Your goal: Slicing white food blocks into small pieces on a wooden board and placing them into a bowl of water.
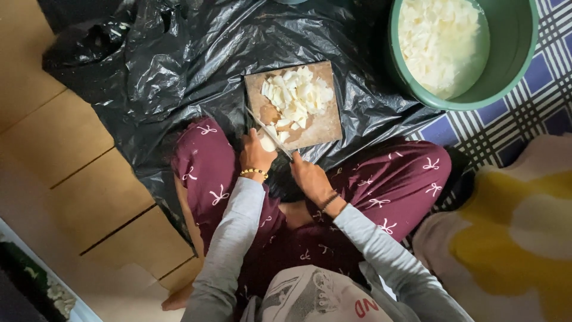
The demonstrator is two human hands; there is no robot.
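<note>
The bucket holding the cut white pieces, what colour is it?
Green: the bucket is green inside and out, seen best in the head view, top right.

Both arms extend forward from the torso in grey sleeves, elbows bent, forearms converging toward the midline. The left hand (256, 154) is curled with fingers pointed forward and a beaded band at the wrist. The right hand (307, 174) is closed in a grip, a dark band on its wrist.
</note>
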